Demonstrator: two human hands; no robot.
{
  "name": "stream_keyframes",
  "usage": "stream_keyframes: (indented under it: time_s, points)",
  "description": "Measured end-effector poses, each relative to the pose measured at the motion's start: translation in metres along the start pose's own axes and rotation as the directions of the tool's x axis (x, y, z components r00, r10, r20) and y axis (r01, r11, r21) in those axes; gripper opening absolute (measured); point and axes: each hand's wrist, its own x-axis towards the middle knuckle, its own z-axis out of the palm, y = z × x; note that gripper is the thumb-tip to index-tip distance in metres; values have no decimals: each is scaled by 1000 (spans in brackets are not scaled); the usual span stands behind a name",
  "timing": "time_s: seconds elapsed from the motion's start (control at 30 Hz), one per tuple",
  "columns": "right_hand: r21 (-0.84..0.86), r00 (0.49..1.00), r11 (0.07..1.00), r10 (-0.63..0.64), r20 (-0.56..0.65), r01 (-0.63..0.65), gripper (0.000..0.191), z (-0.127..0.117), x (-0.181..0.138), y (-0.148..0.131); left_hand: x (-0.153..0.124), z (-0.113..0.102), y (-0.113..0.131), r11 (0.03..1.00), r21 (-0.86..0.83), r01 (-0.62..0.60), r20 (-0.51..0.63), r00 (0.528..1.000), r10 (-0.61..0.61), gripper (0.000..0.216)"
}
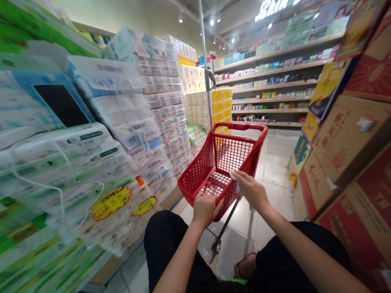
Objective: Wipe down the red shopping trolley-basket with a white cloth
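A red plastic shopping basket (pixel 195 173) on a wheeled stem stands in a shop aisle just in front of me. My left hand (pixel 205 208) is closed over the basket's near rim. My right hand (pixel 249 188) lies on the right side of the rim, its fingers pressed on a small white cloth or wipe (pixel 236 180). The basket looks empty inside. My dark trousers fill the bottom of the view.
Stacked packs of tissue and toilet paper (pixel 91 162) wall the left side. Brown and red cardboard cartons (pixel 345 154) rise on the right. Shelves of small goods (pixel 269 85) stand at the far end. A metal pole (pixel 205 61) rises behind the basket. The floor is tiled.
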Motion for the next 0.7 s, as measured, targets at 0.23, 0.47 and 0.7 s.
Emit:
stream_keyframes:
  time_s: [0.23, 0.47, 0.7]
  points:
    - [154, 953, 943, -303, 33, 294, 59, 3, -37, -56, -2, 3, -4, 1000, 29, -11, 11, 1000, 11, 30]
    - [-47, 975, 976, -210, 74, 214, 49, -2, 1, 8, -5, -6, -6, 999, -21, -28, 20, 999, 29, 28]
    - [-160, 997, 986, -28, 68, 39, 36, -15, 40, 51, -11, -14, -20, 998, -23, -60, 79, 995, 61, 32]
